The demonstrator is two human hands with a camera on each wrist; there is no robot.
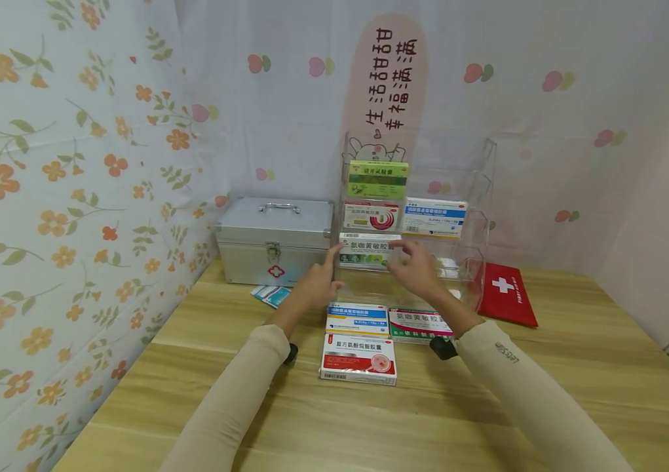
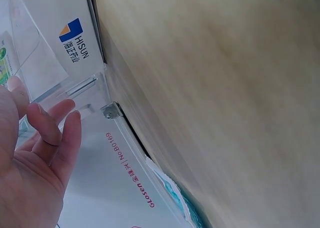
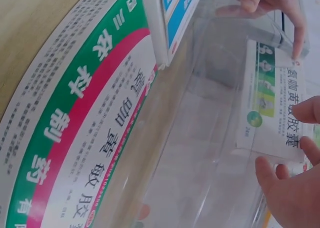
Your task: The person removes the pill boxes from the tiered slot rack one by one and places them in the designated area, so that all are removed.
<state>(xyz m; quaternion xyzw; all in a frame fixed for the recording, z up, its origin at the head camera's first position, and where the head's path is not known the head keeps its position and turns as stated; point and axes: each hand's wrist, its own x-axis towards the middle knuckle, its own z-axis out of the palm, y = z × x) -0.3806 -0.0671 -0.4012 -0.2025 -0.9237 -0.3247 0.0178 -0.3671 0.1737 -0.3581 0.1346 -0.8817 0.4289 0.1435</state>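
A white medicine box (image 1: 369, 251) with a green strip of pictures stands upright in a lower tier of the clear acrylic rack (image 1: 476, 272). My left hand (image 1: 312, 283) has its index finger stretched to the box's upper left corner; its other fingers are loosely bent in the left wrist view. At the opposite end, my right hand (image 1: 417, 267) touches the upper right corner with its fingertips, thumb lower by the edge. Above it in the rack are a green box (image 1: 378, 180), a white box with red curves (image 1: 371, 217) and a blue-and-white box (image 1: 434, 218).
Before the rack lie a blue-and-yellow box (image 1: 358, 320), a red-and-white box (image 1: 359, 360) and a green-and-pink box (image 1: 417, 324). A silver first aid case (image 1: 251, 257) stands left, a teal packet (image 1: 272, 296) before it. Right of the rack lies a red pouch (image 1: 511, 303).
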